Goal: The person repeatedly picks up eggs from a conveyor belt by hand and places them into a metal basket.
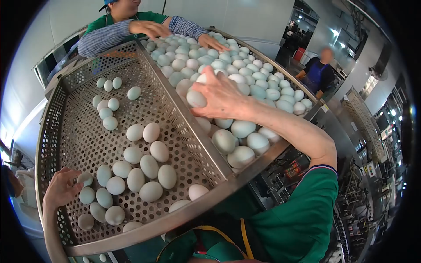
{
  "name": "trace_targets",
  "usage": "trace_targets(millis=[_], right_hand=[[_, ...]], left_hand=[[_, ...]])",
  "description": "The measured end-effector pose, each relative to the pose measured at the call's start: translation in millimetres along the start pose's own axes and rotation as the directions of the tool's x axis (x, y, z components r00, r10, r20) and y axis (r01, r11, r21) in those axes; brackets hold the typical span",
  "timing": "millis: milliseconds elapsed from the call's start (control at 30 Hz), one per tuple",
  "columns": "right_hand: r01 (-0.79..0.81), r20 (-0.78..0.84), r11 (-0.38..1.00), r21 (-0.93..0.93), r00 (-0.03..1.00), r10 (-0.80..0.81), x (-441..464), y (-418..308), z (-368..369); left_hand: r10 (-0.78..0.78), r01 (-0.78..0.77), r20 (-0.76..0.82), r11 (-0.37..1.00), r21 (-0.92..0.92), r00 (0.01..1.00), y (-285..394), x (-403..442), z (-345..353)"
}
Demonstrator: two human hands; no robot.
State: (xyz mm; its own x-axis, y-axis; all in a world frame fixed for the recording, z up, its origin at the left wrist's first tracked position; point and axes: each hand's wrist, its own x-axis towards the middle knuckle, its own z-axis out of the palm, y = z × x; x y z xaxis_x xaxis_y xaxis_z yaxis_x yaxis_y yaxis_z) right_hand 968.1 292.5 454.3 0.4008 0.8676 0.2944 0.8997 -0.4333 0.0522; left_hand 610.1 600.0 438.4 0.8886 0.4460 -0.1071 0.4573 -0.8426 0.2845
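Note:
My right hand (217, 94) reaches over the heaped pale blue-green eggs (258, 92) in the right compartment, its fingers curled round a whitish egg (196, 99) near the metal divider (184, 116). At the left side of the perforated left compartment (74, 131), my left hand (66, 186) has its fingers apart and bent beside an egg (85, 179); no egg shows in its grasp. Several loose eggs (149, 166) lie on the perforated floor between my left hand and the divider.
Across the tray, a person in checked sleeves (105, 38) has both hands over the heaped eggs. Another person in a blue apron (318, 72) stands at the back right. Machinery (364, 210) fills the right side. The tray's metal rim (153, 228) runs in front of me.

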Motion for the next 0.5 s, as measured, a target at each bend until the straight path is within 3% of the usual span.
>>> trace_targets(millis=[200,300,400,500], right_hand=[[0.105,-0.032,0.986,-0.131,0.993,-0.11,17.7,-5.7,11.5],[0.23,0.002,0.943,-0.239,0.972,-0.236,27.8,2.1,18.4],[0.183,0.166,0.961,-0.206,0.975,-0.15,25.1,-9.9,-2.5],[0.239,0.26,0.937,-0.256,0.95,-0.171,34.1,-13.5,-12.8]], left_hand=[[0.051,-0.051,-0.018,0.999,0.011,0.999,0.4,-5.9,0.9],[0.106,-0.106,-0.006,0.993,0.057,0.994,-3.8,-2.0,2.8],[0.075,-0.076,0.009,0.995,0.066,0.997,4.8,-8.9,-0.3],[0.087,-0.091,0.056,0.994,0.068,0.995,14.7,-16.2,-1.5]])
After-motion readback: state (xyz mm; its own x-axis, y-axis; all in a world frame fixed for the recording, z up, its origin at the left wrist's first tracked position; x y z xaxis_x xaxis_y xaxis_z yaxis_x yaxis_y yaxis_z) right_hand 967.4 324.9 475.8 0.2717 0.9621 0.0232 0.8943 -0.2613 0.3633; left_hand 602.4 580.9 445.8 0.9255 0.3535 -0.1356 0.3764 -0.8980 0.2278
